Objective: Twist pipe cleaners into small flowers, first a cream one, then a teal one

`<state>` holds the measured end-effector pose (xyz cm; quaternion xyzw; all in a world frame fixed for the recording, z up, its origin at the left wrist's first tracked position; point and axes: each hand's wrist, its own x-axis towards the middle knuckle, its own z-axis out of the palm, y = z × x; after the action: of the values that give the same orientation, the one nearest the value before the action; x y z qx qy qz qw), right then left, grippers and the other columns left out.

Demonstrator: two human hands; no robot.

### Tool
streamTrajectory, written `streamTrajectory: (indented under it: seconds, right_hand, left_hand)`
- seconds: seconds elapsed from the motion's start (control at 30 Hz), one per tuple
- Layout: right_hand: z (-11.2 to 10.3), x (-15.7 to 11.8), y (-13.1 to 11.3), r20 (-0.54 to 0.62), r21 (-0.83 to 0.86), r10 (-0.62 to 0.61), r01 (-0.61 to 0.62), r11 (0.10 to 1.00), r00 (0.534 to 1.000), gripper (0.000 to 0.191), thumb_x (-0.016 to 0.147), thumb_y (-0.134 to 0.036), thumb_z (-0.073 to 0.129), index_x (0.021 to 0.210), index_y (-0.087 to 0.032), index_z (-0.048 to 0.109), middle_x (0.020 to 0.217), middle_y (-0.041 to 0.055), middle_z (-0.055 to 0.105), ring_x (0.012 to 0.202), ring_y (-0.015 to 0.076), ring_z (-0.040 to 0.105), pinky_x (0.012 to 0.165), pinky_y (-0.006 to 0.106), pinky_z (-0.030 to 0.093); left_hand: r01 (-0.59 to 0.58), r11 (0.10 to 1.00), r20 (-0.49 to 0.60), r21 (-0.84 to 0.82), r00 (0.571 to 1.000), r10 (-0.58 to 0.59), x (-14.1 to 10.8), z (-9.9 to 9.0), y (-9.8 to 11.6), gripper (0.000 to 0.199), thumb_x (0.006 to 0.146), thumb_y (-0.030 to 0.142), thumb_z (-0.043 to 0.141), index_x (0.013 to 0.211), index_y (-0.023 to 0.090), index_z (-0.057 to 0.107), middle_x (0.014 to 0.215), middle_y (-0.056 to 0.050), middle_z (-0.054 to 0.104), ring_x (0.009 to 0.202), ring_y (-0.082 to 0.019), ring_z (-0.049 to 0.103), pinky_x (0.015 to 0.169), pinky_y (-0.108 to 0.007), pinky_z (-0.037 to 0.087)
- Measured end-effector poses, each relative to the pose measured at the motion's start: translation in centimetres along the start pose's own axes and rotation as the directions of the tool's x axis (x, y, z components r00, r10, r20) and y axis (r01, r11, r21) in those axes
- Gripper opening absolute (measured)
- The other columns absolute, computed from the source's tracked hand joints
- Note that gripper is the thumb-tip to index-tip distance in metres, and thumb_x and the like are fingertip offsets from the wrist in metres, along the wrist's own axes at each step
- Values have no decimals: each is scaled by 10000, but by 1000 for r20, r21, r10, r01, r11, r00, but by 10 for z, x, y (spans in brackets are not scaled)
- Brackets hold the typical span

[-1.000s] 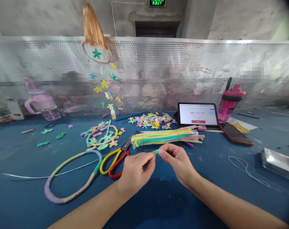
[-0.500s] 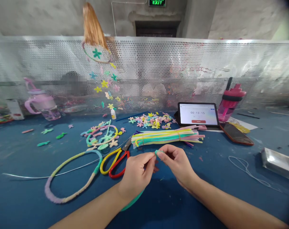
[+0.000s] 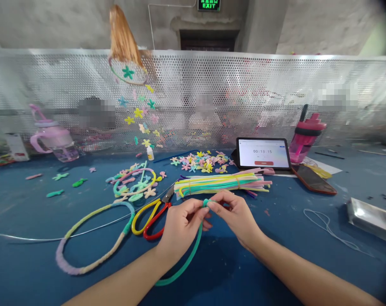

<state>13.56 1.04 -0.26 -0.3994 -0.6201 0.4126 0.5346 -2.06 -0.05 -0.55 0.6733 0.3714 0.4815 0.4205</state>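
Left hand [image 3: 183,225] and right hand [image 3: 234,214] have fingers closed on a teal pipe cleaner [image 3: 193,250], gripped above the table with its length hanging; wrapped hoop [image 3: 61,257] lies at left, covered in colours; bare wire [image 3: 30,239] trails from it; banded bundle [image 3: 218,185] lies ahead, pieces unused.

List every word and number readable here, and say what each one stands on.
"EXIT": on the green sign above the doorway.
"00:13:15": on the tablet screen.
Too small to read: the tablet's other text and the label on the small white bottle.
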Motion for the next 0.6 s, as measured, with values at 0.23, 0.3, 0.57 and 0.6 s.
streamTrajectory:
  seconds: [0.23, 0.3, 0.57, 0.6]
  right_hand:
    - [-20, 14, -8, 182, -296, -93, 144, 944, 979, 244, 842, -300, 536, 693, -154, 664, 615, 11, 567, 613, 139, 498, 592, 255, 374]
    - [-24, 17, -11, 221, -295, -54, 119, 948, 974, 241, 845, -298, 527, 708, -147, 655, 593, 1, 552, 577, 127, 495, 556, 240, 371]
    - [-27, 20, -8, 294, -131, 84, -46, 990, 952, 165, 782, -280, 613, 687, -146, 603, 601, -3, 595, 567, 110, 538, 573, 226, 426]
    - [-26, 20, -8, 287, -124, 81, -46, 991, 954, 168, 781, -280, 615, 682, -146, 599, 594, -4, 593, 560, 108, 536, 566, 226, 425]
  left_hand:
    - [142, 984, -31, -107, 989, -146, 6, -2, -3, 216, 820, 332, 583, 794, 121, 621, 627, -30, 650, 502, -135, 633, 462, -208, 532]
    - [169, 977, -38, -133, 984, -176, 6, -3, -2, 218, 809, 337, 596, 801, 121, 627, 617, -25, 643, 491, -132, 626, 458, -210, 530]
    - [168, 975, -27, -148, 984, -173, 5, -3, 1, 220, 812, 334, 595, 808, 117, 630, 620, -23, 637, 481, -120, 610, 455, -204, 513]
    - [165, 974, -21, -155, 985, -171, 6, -3, 1, 223, 815, 335, 590, 808, 116, 628, 620, -24, 637, 476, -117, 606, 452, -203, 509]
